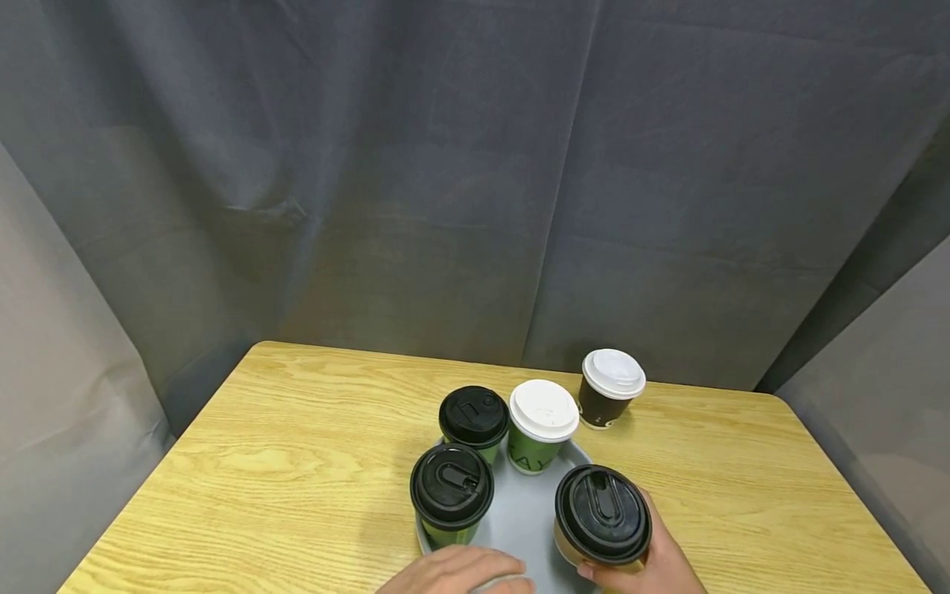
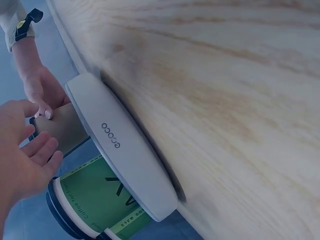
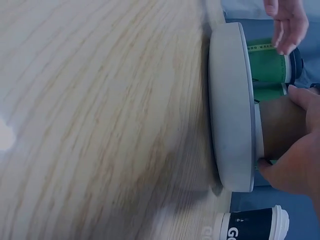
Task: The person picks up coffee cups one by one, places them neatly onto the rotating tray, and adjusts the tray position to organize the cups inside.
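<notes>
My right hand (image 1: pixel 660 551) grips a brown paper cup (image 1: pixel 603 513) with a black lid, its fingers and thumb round the side, over the right part of a light grey tray (image 1: pixel 519 516). In the right wrist view the brown cup (image 3: pixel 282 125) is upright, its base right at the tray's rim (image 3: pixel 232 110). My left hand (image 1: pixel 460 572) hovers by the tray's near left side, fingers loosely bent, holding nothing. Closest to it on the tray is a green cup (image 1: pixel 451 495) with a black lid. Behind that stand another black-lidded green cup (image 1: pixel 475 419) and a white-lidded green cup (image 1: pixel 543 421).
A dark brown cup (image 1: pixel 610 386) with a white lid stands on the wooden table (image 1: pixel 297 462) behind the tray, near the back edge. Grey curtains (image 1: pixel 445 181) hang behind the table and at both sides.
</notes>
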Demonstrator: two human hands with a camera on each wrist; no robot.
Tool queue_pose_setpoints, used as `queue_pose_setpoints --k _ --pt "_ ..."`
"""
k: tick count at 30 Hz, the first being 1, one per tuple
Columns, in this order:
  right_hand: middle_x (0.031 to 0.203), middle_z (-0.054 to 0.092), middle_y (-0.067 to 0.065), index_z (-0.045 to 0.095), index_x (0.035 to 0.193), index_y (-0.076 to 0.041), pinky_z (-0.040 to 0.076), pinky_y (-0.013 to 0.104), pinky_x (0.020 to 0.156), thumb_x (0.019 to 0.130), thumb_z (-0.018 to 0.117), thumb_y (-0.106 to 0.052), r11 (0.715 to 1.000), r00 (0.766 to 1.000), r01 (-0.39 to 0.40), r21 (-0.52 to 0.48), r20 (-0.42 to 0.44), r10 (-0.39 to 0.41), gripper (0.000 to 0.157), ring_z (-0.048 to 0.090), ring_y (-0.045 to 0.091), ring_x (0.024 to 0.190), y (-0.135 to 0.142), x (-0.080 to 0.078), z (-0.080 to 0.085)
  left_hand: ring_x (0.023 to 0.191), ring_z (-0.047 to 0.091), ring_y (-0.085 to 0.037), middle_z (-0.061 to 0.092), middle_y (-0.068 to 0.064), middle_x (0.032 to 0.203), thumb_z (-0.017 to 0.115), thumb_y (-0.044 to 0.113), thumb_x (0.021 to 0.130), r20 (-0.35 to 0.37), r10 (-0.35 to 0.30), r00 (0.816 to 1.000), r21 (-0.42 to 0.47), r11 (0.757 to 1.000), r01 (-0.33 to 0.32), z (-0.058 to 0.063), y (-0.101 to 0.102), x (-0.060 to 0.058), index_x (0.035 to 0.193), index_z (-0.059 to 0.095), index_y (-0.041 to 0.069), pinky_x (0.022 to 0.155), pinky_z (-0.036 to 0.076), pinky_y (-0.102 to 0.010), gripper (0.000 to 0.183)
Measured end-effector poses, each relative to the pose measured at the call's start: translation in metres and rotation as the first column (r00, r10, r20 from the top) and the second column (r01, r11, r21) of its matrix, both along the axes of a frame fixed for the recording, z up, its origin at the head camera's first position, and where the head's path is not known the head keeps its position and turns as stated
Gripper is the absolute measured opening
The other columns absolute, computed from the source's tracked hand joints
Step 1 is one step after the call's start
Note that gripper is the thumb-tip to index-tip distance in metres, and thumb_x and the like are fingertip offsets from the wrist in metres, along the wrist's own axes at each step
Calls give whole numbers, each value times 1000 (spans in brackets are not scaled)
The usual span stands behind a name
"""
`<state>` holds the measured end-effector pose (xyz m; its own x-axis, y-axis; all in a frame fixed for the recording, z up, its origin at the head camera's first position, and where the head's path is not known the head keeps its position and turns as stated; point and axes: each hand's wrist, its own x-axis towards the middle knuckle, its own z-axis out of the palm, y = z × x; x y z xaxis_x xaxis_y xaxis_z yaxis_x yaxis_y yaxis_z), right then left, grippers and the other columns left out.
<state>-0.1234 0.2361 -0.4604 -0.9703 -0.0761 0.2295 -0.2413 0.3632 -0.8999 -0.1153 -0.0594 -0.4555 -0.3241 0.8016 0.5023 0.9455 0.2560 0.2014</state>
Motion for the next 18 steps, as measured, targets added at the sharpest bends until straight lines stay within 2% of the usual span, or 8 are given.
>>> queue_pose_setpoints --k 2,5,8,12,18 --pt "131 57 9 43 139 -4 36 13 94 60 94 -1 1000 1000 -9 -14 21 9 94 54 5 114 -1 1 -1 125 49 -3 55 5 137 51 32 105 34 3 999 16 1000 -3 4 0 1 137 54 21 101 41 -21 34" --pt "131 57 11 42 140 -4 35 13 96 61 92 3 998 999 -43 -47 29 44 94 55 8 115 -3 2 -1 124 51 -4 56 5 135 53 32 104 30 19 999 37 999 -20 10 0 2 136 55 20 101 43 -22 33" --pt "132 58 10 41 141 -5 34 13 96 62 91 5 995 997 -63 -73 41 67 94 55 9 117 -5 2 0 121 53 -5 57 4 134 55 33 104 -22 34 999 42 999 -33 15 0 1 136 55 19 100 43 -22 35" --pt "132 58 9 42 140 -7 33 13 97 62 91 3 996 997 -59 -73 52 63 93 53 8 118 -8 3 1 124 51 -7 56 2 135 56 32 103 -87 22 996 61 998 -17 16 1 1 139 52 17 103 42 -23 39" --pt "132 59 11 43 140 -6 34 15 97 64 91 3 994 994 -76 -84 67 81 91 54 9 119 -12 2 2 129 48 -9 55 0 137 54 31 103 -133 16 991 111 994 -1 16 4 0 141 51 15 108 38 -26 41"
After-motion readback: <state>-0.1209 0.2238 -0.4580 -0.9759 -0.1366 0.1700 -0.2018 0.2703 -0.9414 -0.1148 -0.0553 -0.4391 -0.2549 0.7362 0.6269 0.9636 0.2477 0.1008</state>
